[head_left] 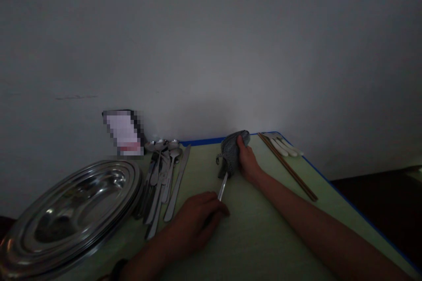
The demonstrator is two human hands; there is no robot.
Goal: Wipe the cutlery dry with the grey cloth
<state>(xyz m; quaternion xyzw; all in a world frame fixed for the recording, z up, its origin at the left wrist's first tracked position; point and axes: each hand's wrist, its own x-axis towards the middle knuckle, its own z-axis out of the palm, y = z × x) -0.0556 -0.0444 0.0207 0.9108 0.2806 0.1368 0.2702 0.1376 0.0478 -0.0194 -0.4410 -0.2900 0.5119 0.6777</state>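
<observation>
My left hand [198, 217] is closed round the handle of a metal utensil [223, 187] that points away from me across the green table [263, 237]. The utensil's far end is wrapped inside a grey checked cloth [231, 151]. My right hand [248, 162] grips that cloth from the right side, bunching it round the hidden end. Which kind of utensil it is cannot be made out.
Several spoons and knives [163, 180] lie in a pile left of the hands, beside stacked oval steel trays [72, 210] at the near left. Wooden chopsticks [286, 167] and white-handled pieces [285, 145] lie at the far right. A wall stands behind the table's blue back edge [201, 142].
</observation>
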